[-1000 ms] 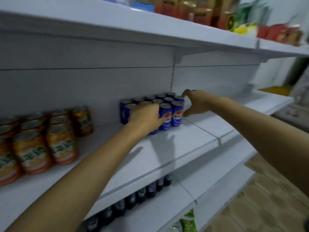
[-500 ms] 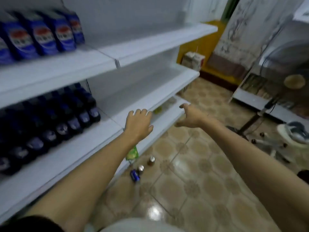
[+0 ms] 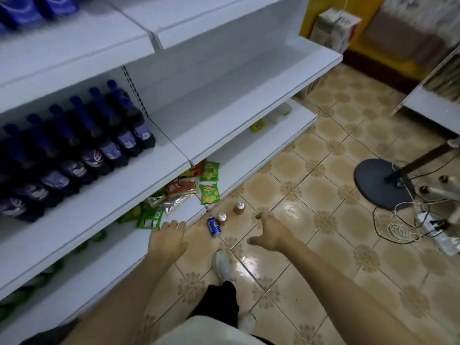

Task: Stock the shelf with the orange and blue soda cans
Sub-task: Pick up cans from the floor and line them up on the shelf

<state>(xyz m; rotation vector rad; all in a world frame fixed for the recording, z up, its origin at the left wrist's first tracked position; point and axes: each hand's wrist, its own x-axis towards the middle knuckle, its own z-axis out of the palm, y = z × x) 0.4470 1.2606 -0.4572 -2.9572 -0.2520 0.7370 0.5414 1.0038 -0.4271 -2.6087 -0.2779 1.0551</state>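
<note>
Three soda cans are on the tiled floor by the foot of the shelf. A blue can [image 3: 214,226] lies on its side. Two orange cans stand upright beside it, one close by [image 3: 222,218] and one farther off [image 3: 240,207]. My left hand [image 3: 167,241] hovers over the floor left of the blue can, fingers extended, holding nothing. My right hand [image 3: 270,232] reaches down to the right of the cans with fingers spread, also empty. Blurred blue cans [image 3: 22,8] show on the upper shelf at top left.
The white shelf unit [image 3: 174,155] fills the left, with dark soda bottles [image 3: 82,150] on one level and snack packets [image 3: 209,192] at the bottom. My shoe [image 3: 222,266] stands below the cans. A fan base [image 3: 378,183] and cables [image 3: 403,230] lie at the right.
The view has swung from the upper shelf down to the floor. Both hands left the stocked blue cans and dropped empty toward the three cans on the tiles.
</note>
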